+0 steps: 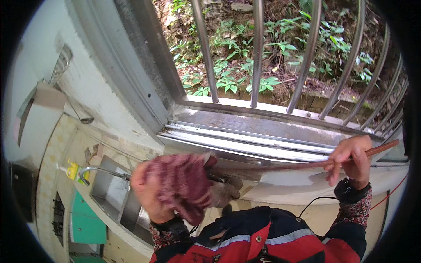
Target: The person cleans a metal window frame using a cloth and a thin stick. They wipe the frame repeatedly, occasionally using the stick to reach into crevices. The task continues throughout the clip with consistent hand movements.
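Observation:
A bunched maroon striped cloth (179,180) is in my left hand (148,194), blurred as if in motion. A long brown rod (296,166) runs from beside the cloth across to the right, just below the window track. My right hand (353,157) has its fingers around the rod near its far right end. Where the rod meets the cloth is blurred, so I cannot tell whether the two are joined. A greyish-brown soft item (225,194) shows just right of the cloth; its kind is unclear.
Ahead is an aluminium window track (250,144) with metal security bars (257,52) beyond. To the left are a steel sink (105,177) with a curved faucet (95,169), a yellow bottle (73,169), a gas stove (58,218) and green cabinet doors (87,220). A cardboard box (49,95) stands at far left.

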Available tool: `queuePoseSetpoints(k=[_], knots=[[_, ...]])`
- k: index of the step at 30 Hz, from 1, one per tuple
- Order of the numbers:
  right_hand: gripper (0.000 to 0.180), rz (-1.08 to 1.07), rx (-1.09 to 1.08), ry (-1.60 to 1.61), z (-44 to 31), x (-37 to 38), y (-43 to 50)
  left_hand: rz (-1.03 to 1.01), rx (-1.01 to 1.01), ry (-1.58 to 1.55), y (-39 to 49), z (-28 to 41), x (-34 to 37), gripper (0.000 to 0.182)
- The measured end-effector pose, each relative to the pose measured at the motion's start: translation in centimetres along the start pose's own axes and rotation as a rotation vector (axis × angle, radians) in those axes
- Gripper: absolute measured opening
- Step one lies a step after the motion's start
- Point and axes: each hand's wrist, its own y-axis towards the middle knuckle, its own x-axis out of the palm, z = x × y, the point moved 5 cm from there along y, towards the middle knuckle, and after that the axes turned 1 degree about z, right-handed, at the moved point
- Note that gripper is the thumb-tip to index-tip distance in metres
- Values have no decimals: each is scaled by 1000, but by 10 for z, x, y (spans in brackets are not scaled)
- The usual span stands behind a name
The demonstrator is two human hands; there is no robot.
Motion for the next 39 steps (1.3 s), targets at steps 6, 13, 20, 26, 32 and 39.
queuePoseSetpoints(k=[6,13,20,26,32,39], knots=[[45,-34,-286,187,-10,-31,-34,355,293,14,3,35,-29,48],[33,-35,-56,377,58,31,-37,216,-33,-105,-1,-6,-14,35],[35,-493,-218,14,55,132,18,-71,-105,-61,-29,-49,6,58],[51,-937,-76,-657,38,139,73,-114,-36,-584,-9,-55,-29,40],[20,-833,-353,-946,98,192,173,53,-57,-324,-19,-56,-59,39],[36,-824,-180,-910,159,255,198,331,-91,-151,-29,-46,-81,38]])
